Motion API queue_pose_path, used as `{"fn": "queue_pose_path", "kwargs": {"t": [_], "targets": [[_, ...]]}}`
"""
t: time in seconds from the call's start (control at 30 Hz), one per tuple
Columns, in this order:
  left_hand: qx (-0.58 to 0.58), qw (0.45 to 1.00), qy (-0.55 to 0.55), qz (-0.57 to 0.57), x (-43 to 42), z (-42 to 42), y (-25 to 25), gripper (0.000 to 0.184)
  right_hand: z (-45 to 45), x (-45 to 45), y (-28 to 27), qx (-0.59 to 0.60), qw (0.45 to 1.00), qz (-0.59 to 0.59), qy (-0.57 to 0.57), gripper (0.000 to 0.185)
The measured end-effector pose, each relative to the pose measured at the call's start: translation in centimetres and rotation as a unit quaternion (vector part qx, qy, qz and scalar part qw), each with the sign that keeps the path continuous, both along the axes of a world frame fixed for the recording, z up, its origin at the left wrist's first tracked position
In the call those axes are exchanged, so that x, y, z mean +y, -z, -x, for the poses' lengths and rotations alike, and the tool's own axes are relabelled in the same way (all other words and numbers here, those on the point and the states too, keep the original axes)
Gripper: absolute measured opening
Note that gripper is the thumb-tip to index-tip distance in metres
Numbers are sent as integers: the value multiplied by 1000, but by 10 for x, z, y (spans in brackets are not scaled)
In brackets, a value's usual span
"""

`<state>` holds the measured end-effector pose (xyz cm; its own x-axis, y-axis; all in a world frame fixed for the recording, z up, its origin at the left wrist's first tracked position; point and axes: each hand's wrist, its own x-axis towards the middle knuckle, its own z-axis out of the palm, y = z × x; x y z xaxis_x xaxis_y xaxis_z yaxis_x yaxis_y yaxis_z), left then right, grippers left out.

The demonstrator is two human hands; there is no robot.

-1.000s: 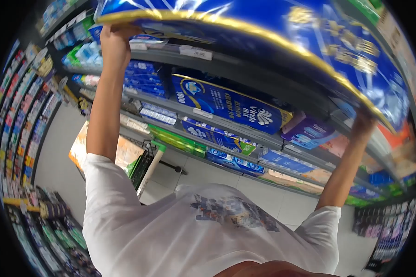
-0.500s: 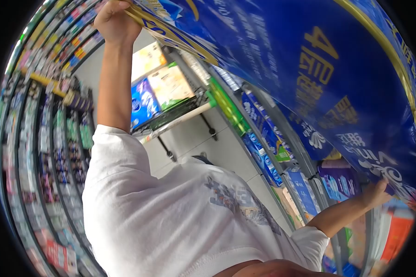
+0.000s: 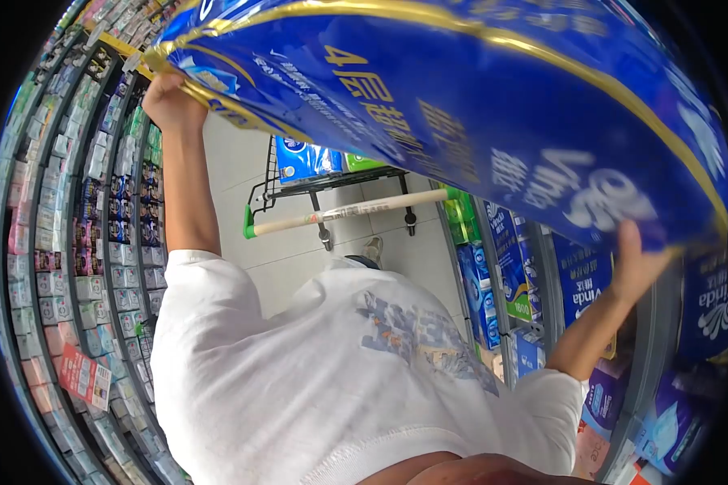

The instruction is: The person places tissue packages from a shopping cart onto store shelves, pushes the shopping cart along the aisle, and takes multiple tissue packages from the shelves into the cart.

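Observation:
A large blue plastic-wrapped Vinda tissue pack (image 3: 477, 105) with gold edging is held up across the top of the view, tilted down to the right. My left hand (image 3: 172, 101) is closed on its gathered gold corner at the left end. At the lower right end my right hand (image 3: 641, 263) grips the pack, thumb against the printed face and the other fingers mostly hidden. Beneath the pack stands a shopping cart (image 3: 332, 184), its pale handle (image 3: 372, 208) facing me. Blue packs (image 3: 299, 160) and a green one lie in the cart, partly covered by the raised pack.
Shelves of small packaged goods (image 3: 97, 242) run along the left, with a red-and-white sign (image 3: 85, 377) on them. On the right, shelves hold more blue Vinda packs (image 3: 578, 275) and purple packages (image 3: 667, 432). Grey floor tiles (image 3: 279, 263) lie around the cart.
The pack has swung from a steep slant to a flatter tilt, its left end coming lower. My left hand has dropped and my right hand has risen. The cart now appears further right, more covered.

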<state>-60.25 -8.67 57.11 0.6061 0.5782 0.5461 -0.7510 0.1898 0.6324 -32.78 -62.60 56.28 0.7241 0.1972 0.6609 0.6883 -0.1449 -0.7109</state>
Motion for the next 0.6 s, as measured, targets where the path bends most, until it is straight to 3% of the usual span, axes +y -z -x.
{"fn": "queue_pose_path", "kwargs": {"t": [0.1,0.17,0.23,0.4,0.5,0.6], "targets": [[72,989,-99,87,56,30,51,51,-4,106,-9,121,985,75,-94,62],[128,968,-154,148,80,44,87,46,-26,162,20,180,963,145,-138,59],[174,936,-213,220,91,46,115,41,-37,217,56,219,947,104,-212,50],[290,882,-208,306,141,65,203,35,-60,311,132,330,881,257,-221,52],[352,854,-182,339,159,68,242,34,-80,349,181,427,827,263,-255,51],[387,842,-176,333,177,68,274,32,-87,379,202,470,807,259,-246,51]]}}
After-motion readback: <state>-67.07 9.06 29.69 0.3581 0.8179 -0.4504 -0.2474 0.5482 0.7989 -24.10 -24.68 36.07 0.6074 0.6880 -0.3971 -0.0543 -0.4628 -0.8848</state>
